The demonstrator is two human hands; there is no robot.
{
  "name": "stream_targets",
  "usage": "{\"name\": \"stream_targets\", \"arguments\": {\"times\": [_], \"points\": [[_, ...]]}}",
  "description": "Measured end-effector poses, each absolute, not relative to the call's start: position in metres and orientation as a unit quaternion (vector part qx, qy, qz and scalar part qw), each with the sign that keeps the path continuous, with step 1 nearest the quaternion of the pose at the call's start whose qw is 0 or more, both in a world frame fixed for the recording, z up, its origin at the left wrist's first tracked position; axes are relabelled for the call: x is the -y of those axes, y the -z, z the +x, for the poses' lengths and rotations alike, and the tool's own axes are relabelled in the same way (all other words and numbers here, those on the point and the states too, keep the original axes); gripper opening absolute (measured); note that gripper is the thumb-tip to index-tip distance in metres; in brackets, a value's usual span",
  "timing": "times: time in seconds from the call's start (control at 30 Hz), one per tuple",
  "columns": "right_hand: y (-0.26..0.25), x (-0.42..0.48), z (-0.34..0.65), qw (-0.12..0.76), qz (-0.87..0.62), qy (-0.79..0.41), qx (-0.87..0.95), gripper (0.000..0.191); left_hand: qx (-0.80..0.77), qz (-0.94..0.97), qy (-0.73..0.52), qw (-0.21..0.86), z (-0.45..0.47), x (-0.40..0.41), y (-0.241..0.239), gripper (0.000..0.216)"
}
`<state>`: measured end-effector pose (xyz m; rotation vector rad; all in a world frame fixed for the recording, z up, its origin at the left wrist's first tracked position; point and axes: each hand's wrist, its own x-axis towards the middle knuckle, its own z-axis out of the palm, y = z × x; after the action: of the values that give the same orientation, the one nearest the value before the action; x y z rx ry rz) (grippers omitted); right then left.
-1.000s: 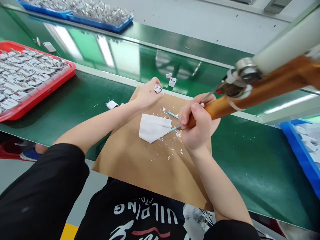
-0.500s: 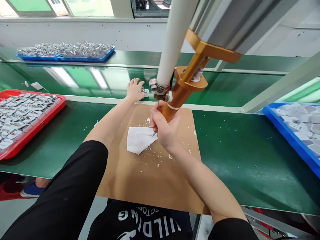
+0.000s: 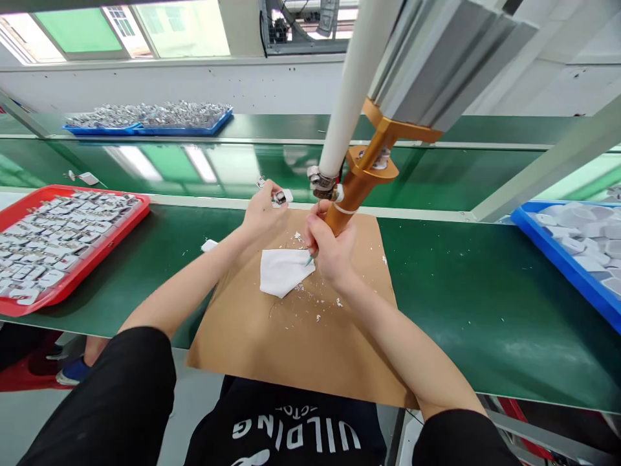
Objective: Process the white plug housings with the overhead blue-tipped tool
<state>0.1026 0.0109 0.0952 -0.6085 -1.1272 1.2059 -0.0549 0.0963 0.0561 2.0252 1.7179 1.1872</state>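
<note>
My left hand is at the back edge of the brown board, its fingers closed on a small white plastic part with a metal fitting. My right hand is closed round a slim tool with a teal pointed tip; most of the tool is hidden by the fingers. That tip points down at the right edge of a folded white cloth. Just above my right hand hangs the orange metal cylinder of an overhead fixture, with a white hose alongside.
White shavings lie scattered on the brown board. On the left sits a red tray of white parts, and a blue tray of white pieces is on the right. Blue trays of metal parts stand on the back shelf.
My left hand was reaching with spread fingers beside the small white part; it has now closed on it and drawn slightly nearer. My right hand keeps its grip over the cloth.
</note>
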Motion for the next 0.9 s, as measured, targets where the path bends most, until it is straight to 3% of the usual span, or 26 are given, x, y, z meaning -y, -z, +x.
{"name": "stream_targets", "arguments": {"times": [0.27,0.43,0.9], "points": [[-0.097,-0.008,0.103,0.649,-0.254,-0.494,0.52,0.013,-0.559,0.709,-0.414,0.119,-0.05,0.003,-0.02,0.027],[-0.098,-0.001,0.1,0.645,-0.225,-0.506,0.526,0.013,-0.509,0.777,-0.362,0.081,-0.047,0.005,-0.005,0.029],[-0.102,0.0,0.101,0.65,-0.273,-0.492,0.511,0.015,-0.374,0.801,-0.425,0.194,-0.045,0.006,0.011,0.044]]}}
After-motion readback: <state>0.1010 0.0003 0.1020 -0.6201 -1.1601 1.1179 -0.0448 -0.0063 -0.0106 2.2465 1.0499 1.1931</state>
